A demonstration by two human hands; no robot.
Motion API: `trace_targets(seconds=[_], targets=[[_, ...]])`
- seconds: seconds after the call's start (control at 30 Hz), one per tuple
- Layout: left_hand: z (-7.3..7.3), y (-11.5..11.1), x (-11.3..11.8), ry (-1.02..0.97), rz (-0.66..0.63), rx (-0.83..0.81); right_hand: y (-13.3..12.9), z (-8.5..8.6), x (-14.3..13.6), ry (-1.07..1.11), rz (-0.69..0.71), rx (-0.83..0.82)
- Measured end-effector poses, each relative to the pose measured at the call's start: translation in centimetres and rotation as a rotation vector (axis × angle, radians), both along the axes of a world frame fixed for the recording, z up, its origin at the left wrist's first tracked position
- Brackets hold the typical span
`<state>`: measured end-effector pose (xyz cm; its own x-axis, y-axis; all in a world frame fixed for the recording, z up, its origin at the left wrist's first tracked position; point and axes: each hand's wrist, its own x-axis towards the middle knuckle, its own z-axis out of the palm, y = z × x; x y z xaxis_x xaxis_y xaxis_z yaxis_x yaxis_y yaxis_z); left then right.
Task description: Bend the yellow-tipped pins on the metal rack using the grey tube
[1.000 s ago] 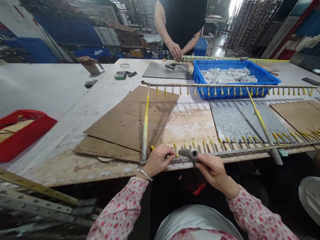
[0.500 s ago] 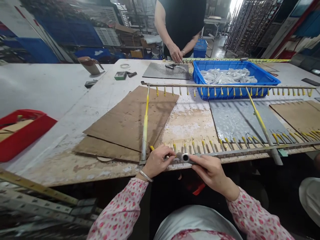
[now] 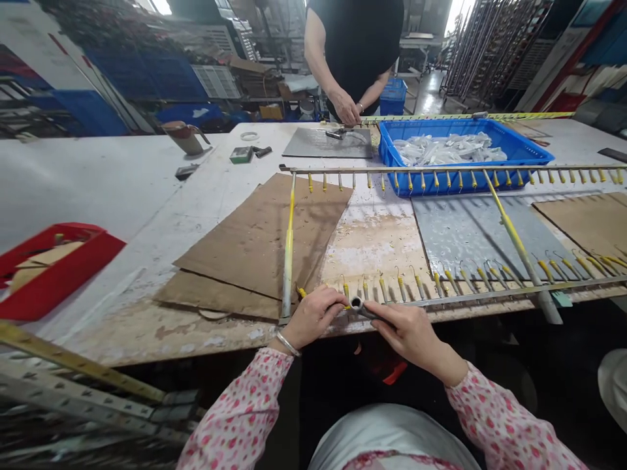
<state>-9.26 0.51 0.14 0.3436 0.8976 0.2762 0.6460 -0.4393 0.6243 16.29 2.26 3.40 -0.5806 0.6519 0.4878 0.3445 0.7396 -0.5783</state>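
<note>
A long metal rack point(image 3: 455, 298) lies along the table's near edge, with a row of yellow-coated pegs carrying thin wire hooks. My left hand point(image 3: 313, 318) is closed in a pinch at the rack's near bar, close to its left corner. A bit of yellow shows at those fingertips; what exactly they grip is hidden. In my right hand point(image 3: 409, 329) is a short metal tube point(image 3: 357, 304), its round open end facing left and up, just beside the left fingertips. One yellow peg point(image 3: 345, 289) stands right behind the tube.
Brown cardboard sheets point(image 3: 255, 241) lie under the rack's left end, a grey sheet point(image 3: 470, 228) farther right. A blue crate point(image 3: 470, 179) holds clear plastic pieces. A red bin point(image 3: 73, 267) sits at left. Across the table, a co-worker's hands point(image 3: 347, 108) work at another rack.
The tube's open end has moved left, closer to my left fingertips, and tilted more upward. A yellow bit now shows at those fingertips. The whole view has shifted slightly.
</note>
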Motion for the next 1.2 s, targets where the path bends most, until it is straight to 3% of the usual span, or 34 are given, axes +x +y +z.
trace_targets(seconds=[0.07,0.23,0.4,0.57,0.8,0.93,1.1,1.2], targets=[[0.0,0.0,-0.1,0.008,-0.005,-0.005,0.0,0.1,-0.1,-0.048,0.01,-0.024],[-0.1,0.2,-0.1,0.016,0.005,-0.06,0.2,0.0,-0.1,0.136,0.028,-0.026],[0.1,0.2,0.0,0.023,0.02,-0.1,0.5,-0.3,-0.3,-0.02,0.011,-0.066],[0.2,0.1,0.0,0.001,0.036,-0.112,0.4,0.9,0.3,0.172,0.011,-0.062],[-0.2,0.0,0.4,0.12,0.052,0.002,-0.4,-0.8,-0.2,0.154,0.058,-0.117],[-0.6,0.1,0.6,0.18,0.065,0.062,-0.7,-1.2,-0.4,0.107,0.059,-0.024],[-0.7,0.1,0.6,0.196,0.074,0.071,-0.7,-1.0,-0.6,-0.127,-0.014,0.086],[-0.7,0.1,0.7,0.214,0.088,0.06,-1.1,-0.3,-0.6,-0.026,-0.002,0.1]])
